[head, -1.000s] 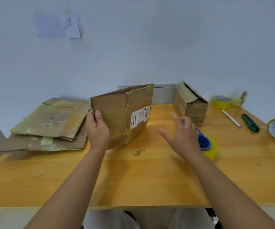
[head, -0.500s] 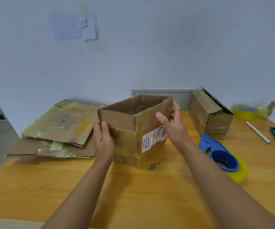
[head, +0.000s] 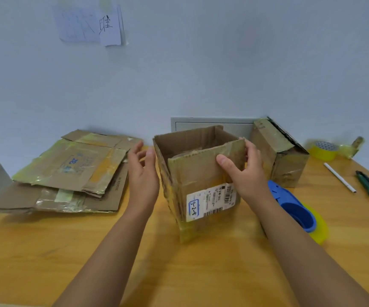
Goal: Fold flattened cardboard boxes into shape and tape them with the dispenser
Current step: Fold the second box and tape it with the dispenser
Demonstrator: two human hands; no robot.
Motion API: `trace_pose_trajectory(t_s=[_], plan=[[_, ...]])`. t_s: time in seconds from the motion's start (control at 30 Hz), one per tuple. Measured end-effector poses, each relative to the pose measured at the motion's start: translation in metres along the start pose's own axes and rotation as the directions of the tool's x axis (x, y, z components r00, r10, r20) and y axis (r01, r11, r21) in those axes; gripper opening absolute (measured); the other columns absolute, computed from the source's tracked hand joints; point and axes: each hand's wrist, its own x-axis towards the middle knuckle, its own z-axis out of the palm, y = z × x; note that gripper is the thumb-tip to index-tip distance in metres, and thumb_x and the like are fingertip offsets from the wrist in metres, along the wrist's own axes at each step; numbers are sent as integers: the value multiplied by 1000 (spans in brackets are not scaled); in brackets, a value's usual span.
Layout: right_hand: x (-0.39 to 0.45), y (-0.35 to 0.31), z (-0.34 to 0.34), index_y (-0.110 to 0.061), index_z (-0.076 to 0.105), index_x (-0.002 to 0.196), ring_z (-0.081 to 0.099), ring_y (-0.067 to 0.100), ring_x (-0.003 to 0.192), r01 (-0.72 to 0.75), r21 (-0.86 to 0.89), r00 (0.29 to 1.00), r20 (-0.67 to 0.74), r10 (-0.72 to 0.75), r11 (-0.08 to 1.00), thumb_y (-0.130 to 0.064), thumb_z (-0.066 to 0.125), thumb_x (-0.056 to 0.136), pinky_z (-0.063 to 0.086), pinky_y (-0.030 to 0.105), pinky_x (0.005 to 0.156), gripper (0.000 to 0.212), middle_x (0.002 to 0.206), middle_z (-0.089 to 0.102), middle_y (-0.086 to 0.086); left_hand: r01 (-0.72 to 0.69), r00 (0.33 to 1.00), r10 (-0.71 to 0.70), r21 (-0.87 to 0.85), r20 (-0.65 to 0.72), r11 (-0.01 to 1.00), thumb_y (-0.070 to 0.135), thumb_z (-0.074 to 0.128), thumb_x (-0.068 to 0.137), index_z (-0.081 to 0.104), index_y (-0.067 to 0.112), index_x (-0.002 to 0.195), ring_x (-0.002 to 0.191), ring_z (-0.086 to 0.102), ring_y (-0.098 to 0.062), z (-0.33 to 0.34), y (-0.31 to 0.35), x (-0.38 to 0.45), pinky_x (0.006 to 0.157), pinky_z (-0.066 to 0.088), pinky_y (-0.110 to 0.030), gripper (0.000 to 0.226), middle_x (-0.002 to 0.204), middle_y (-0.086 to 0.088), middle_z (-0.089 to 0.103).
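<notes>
Right hand [head: 249,173] first: I have its thumb on the near wall and its fingers curled over the right corner of the open box [head: 198,185], pinching the top edge of the cardboard. Left hand [head: 142,173] hangs just beside the box's left wall with fingers loosely spread, gripping nothing; whether the palm brushes the cardboard I cannot tell. That box stands upright in the middle of the tabletop [head: 179,273], mouth up, squared into shape, with a white shipping label [head: 211,201] on its near face and old yellowish tape along its corners. I judge it light and only moderately stiff: worn, creased board that will spring back toward flat or skew if squeezed at one corner, so I would take it by two opposite walls near the top rim, or flat-palmed on both sides, rather than by a single flap. Old tape residue may make the surface a little slick. Behind my right forearm sits the blue tape dispenser [head: 294,209], loaded with a yellow roll, close to reach. More flattened boxes [head: 68,171] lie stacked to the left, and a finished box [head: 276,151] rests at the back right.
</notes>
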Motion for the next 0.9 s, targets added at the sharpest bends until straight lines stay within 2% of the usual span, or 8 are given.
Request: trace_pose_trajectory(t_s=[0.1,0.2,0.33,0.47,0.53,0.6,0.77,0.9], plan=[[-2,6,-1,-33,36,137,48,-7,111,-27,67,1000,-1,27,997,-62,65,71,43,6,76,78,130,49,-9,-92,996,93,-22,9,995,67,38,90,43,38,137,123,49,-8,-7,0,-29,102,46,-39,56,132,12,49],[-8,5,1,-34,37,132,55,-6,106,-48,133,999,9,47,990,-59,66,71,46,2,71,72,120,54,-16,-185,966,179,13,186,983,70,45,82,36,41,143,127,44,4,-5,-6,-60,95,48,-23,69,141,14,43],[-17,-7,7,-26,39,137,56,-18,98,20,163,1000,-10,-19,986,-54,68,74,46,3,75,75,117,58,-18,-233,948,222,20,229,972,68,60,81,33,32,150,131,48,-6,-3,0,-46,98,53,-41,82,144,6,45],[-31,-11,9,-33,33,132,50,-30,92,40,147,999,10,-42,988,-42,70,80,41,-3,71,65,112,51,-28,-244,941,225,46,251,969,62,63,83,29,35,152,130,51,-10,-10,3,-25,100,53,-43,82,144,4,48],[-39,-4,12,-35,30,138,52,-27,96,17,142,999,41,-23,990,-52,68,74,44,0,74,77,114,53,-29,-244,934,218,58,282,968,61,63,84,33,34,151,127,54,-12,-12,-4,-24,97,54,-44,78,141,3,51],[-46,5,17,-39,31,137,57,-18,101,-12,134,997,73,2,991,-57,68,71,48,6,78,77,111,60,-28,-250,935,219,79,279,965,60,62,85,44,31,143,122,57,-12,-14,-13,-26,94,55,-45,67,133,2,54],[-49,9,25,-38,48,110,64,-5,91,7,125,998,54,-14,992,-52,61,81,50,12,74,35,99,66,-27,-241,947,210,107,244,965,60,54,89,58,33,123,114,58,-7,-18,-19,-26,93,55,-43,44,127,1,55],[-42,10,26,-35,54,101,65,5,84,46,97,999,21,-49,994,-54,54,89,51,17,69,23,92,68,-10,-271,948,240,135,209,953,58,47,94,62,49,110,121,56,-8,-19,-19,-25,99,51,-39,23,131,4,56]])
